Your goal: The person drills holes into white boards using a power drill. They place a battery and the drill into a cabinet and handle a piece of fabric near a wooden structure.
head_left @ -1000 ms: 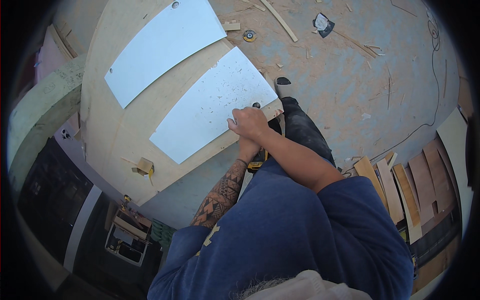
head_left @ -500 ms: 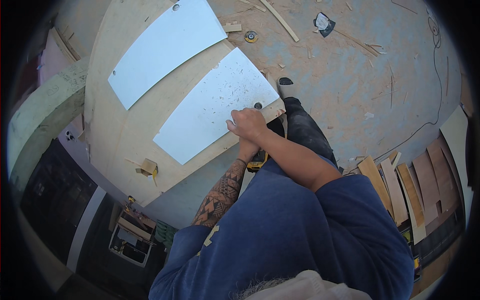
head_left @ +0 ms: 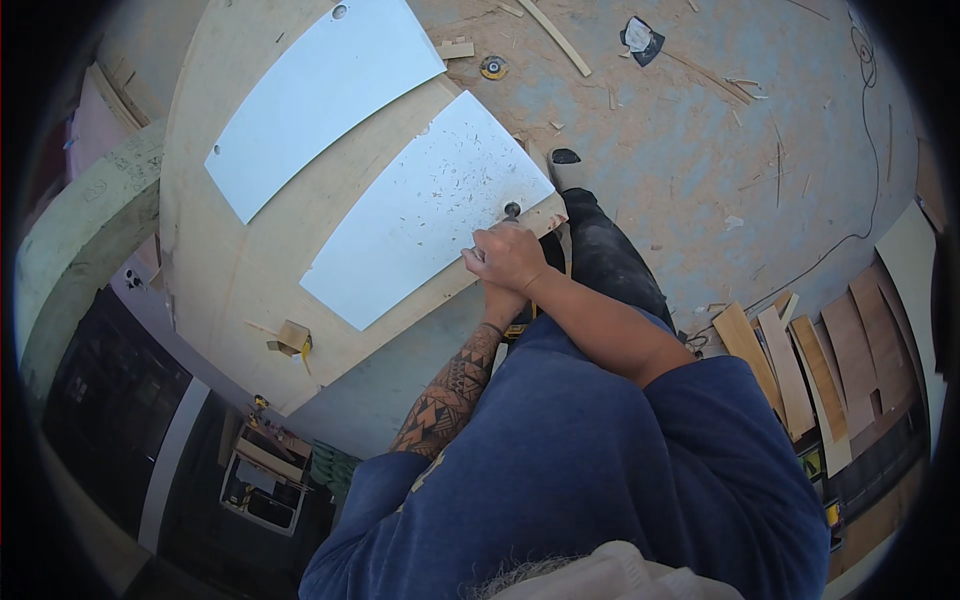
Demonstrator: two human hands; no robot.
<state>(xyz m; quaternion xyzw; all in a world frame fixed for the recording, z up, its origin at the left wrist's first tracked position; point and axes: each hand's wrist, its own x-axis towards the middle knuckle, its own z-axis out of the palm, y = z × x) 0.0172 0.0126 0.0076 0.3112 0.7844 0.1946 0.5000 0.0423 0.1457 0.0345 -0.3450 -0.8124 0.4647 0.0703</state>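
Note:
My two hands are stacked around a yellow-and-black power drill (head_left: 514, 331), mostly hidden under them and my forearms. My right hand (head_left: 512, 258) is on top with its fingers curled around the drill's front part. Just below it is my left hand (head_left: 502, 302), closed and largely covered, at the end of the tattooed forearm. A dark round bit (head_left: 512, 210) shows beyond my knuckles, at the near right corner of a curved white panel (head_left: 400, 225). Shavings are scattered over that panel, which lies on a plywood sheet (head_left: 270, 290).
A second white panel (head_left: 320, 100) with two round holes lies farther left. A small open cardboard box (head_left: 292, 338) stands on the plywood. Wood strips (head_left: 555, 38), a yellow disc (head_left: 493, 67) and a cable (head_left: 875, 180) are on the floor. Boards (head_left: 785, 370) lean at the right.
My hands have moved slightly to the right and nearer to me, still closed on the drill. The bit now shows where a dark round hole showed before. The view has shifted a little.

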